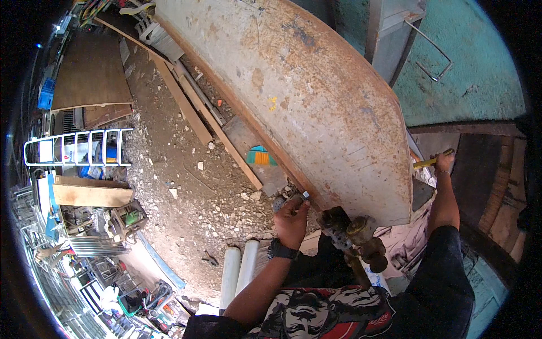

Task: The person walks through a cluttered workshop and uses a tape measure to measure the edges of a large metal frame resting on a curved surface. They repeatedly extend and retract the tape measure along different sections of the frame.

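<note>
A large, pale, rust-stained panel (293, 96) with a brown edge slants across the middle. My left hand (291, 223), a dark watch on its wrist, is pinched at the panel's lower left edge. At its fingertips shows a small white piece (306, 195), too small to name. My right hand (446, 162) reaches past the panel's right end, its fingers closed around a narrow yellow bar-like thing (424, 164). Most of that thing is hidden by the hand and the panel. Dark, greasy metal fittings (353, 233) stand at the panel's near end, between my arms.
Loose stones cover the dirt floor (180, 164) on the left. Long wooden boards (220, 124) lie beside the panel, near an orange-and-green brush-like thing (261, 156). Two pale pipes (238, 271) lie near my left forearm. A ladder (79, 148) is farther left; a turquoise surface (463, 73) is at right.
</note>
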A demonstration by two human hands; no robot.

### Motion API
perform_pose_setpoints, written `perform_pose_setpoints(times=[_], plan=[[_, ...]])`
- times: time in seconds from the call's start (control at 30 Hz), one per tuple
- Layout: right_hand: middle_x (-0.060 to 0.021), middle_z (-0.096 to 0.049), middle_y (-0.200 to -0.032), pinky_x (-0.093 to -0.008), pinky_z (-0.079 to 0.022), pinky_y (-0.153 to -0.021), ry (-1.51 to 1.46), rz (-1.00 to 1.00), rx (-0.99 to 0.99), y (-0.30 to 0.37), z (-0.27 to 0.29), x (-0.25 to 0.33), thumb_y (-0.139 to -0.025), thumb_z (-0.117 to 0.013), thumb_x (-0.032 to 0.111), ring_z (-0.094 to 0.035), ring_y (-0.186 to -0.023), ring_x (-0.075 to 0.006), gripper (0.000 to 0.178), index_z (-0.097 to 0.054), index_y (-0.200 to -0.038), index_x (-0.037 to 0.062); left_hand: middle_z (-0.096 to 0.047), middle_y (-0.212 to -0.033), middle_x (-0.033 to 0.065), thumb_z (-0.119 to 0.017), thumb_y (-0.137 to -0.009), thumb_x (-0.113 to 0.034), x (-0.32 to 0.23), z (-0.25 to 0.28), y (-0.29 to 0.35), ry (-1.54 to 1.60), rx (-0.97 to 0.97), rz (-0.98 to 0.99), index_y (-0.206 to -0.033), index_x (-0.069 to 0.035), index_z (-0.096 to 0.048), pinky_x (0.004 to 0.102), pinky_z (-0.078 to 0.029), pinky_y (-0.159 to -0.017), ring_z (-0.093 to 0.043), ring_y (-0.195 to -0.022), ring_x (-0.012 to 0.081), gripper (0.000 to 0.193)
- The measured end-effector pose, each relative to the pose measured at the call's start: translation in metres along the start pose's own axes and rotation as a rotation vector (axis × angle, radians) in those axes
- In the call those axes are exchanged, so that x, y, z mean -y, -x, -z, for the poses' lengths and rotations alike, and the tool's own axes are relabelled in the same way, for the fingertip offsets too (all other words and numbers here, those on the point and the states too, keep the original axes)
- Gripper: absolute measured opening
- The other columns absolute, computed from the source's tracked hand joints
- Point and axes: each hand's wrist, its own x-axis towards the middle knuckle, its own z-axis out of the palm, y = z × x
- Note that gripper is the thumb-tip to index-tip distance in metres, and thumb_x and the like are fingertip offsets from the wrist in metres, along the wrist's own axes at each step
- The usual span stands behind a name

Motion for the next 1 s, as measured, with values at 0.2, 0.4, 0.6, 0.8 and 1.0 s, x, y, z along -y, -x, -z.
perform_pose_setpoints(times=[0.2, 0.4, 0.6, 0.8, 1.0], plan=[[-0.022, -0.055, -0.101, -0.0462, -0.059, -0.059, -0.018, 0.041, -0.035, 0.006, 0.01, -0.002, -0.086, -0.048, 0.006, -0.068, -0.072, -0.0354, 0.045, -0.024, -0.124, 0.0043, -0.072, -0.086, 0.0152, -0.072, -0.086, -0.014, -0.028, 0.003, 0.011, -0.03, 0.061, 0.067, -0.104, 0.005, -0.07, 0.0318, -0.052, -0.07, -0.067, -0.077, 0.0184, 0.025], [-0.0164, -0.057, -0.091, -0.0449, -0.06, -0.061, -0.227, 0.027, -0.034, 0.06, 0.023, 0.035, -0.093, -0.052, 0.015, -0.063, -0.071, -0.0284, 0.028, -0.038, -0.115, 0.0046, -0.07, -0.087, 0.0119, -0.069, -0.089, -0.013, 0.004, 0.006, 0.008, 0.076, 0.198, 0.066, -0.113, 0.004, -0.067, 0.03, -0.051, -0.068, -0.064, -0.075, 0.0159, 0.03], [-0.0152, -0.057, -0.075, -0.0474, -0.056, -0.062, -0.455, -0.084, -0.182, 0.191, 0.025, 0.139, -0.086, -0.04, 0.08, -0.06, -0.065, -0.0303, 0.085, -0.055, -0.098, -0.0028, -0.069, -0.089, 0.0083, -0.068, -0.09, -0.013, 0.025, 0.025, -0.007, 0.11, 0.409, -0.023, -0.122, 0.003, -0.063, 0.0273, -0.049, -0.067, -0.061, -0.076, 0.0114, 0.036], [-0.0131, -0.052, -0.075, -0.0463, -0.052, -0.061, -0.695, -0.042, -0.128, 0.267, 0.055, 0.154, -0.09, -0.046, 0.057, -0.055, -0.064, -0.0283, 0.057, -0.053, -0.091, 0.0003, -0.07, -0.096, 0.0048, -0.068, -0.09, -0.015, 0.053, 0.094, -0.028, 0.192, 0.509, -0.128, -0.122, -0.001, -0.065, 0.0231, -0.044, -0.054, -0.054, -0.063, 0.0064, 0.035], [-0.0125, -0.059, -0.077, -0.0392, -0.048, -0.065, -0.791, 0.088, -0.154, 0.373, 0.059, 0.157, -0.087, -0.046, 0.042, -0.059, -0.068, -0.0284, 0.046, -0.059, -0.106, 0.0015, -0.068, -0.083, 0.0007, -0.065, -0.092, -0.015, 0.082, 0.21, -0.022, 0.133, 0.579, 0.163, -0.118, -0.003, -0.067, 0.0218, -0.04, -0.047, -0.05, -0.052, 0.0057, 0.029]])
